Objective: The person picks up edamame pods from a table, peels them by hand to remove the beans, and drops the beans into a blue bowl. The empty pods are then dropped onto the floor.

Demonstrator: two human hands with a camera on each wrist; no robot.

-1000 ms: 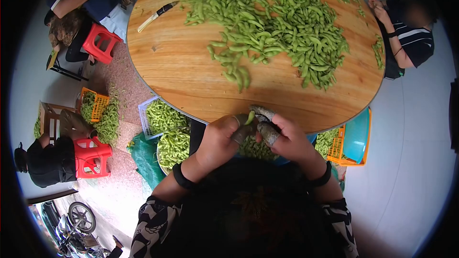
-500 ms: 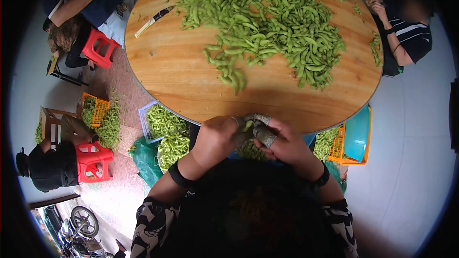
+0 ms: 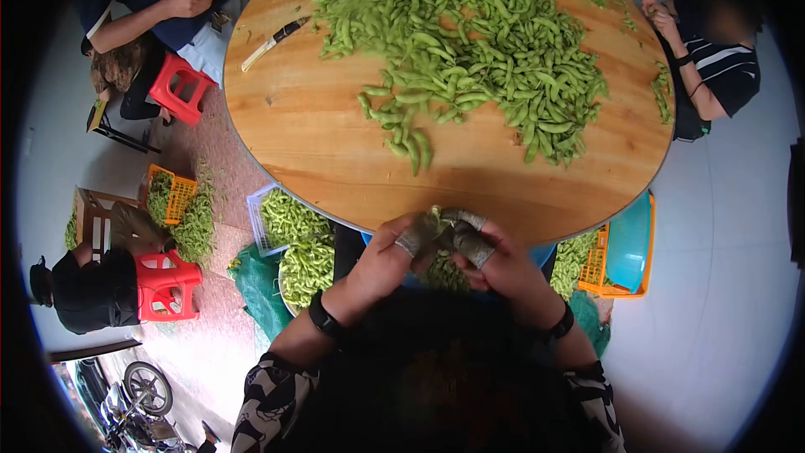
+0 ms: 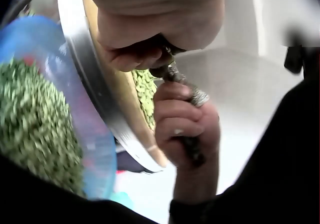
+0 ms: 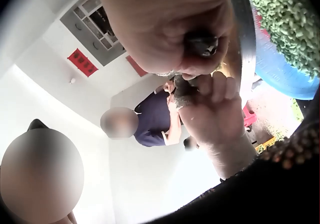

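Just beyond the near table edge, the left hand [image 3: 381, 260] and right hand [image 3: 503, 264] meet fingertip to fingertip, with worn grey coverings on thumbs and forefingers. A green pod [image 3: 436, 213] shows partly between them; both pinch it, and fingers hide most of it. In the left wrist view, the right hand [image 4: 187, 121] has its other fingers curled toward the palm. The right wrist view shows the left hand [image 5: 215, 111] curled likewise. Below the hands, a blue bowl [image 4: 102, 151] holds small green beans [image 4: 37, 124]. Many pods [image 3: 470, 42] are heaped on the round wooden table [image 3: 319, 134].
A knife [image 3: 275, 44] lies at the table's left. Beneath the left edge are a white basket [image 3: 262, 222] and pods in a bowl [image 3: 306, 273]; an orange crate [image 3: 641, 273] with a teal basin [image 3: 627, 243] is at right. Several people sit around, some by red stools [image 3: 168, 285].
The left hand has turned and lowered slightly, and the fingertips have closed together over the pod, which showed more before. At the upper left, another person's hands have moved apart.
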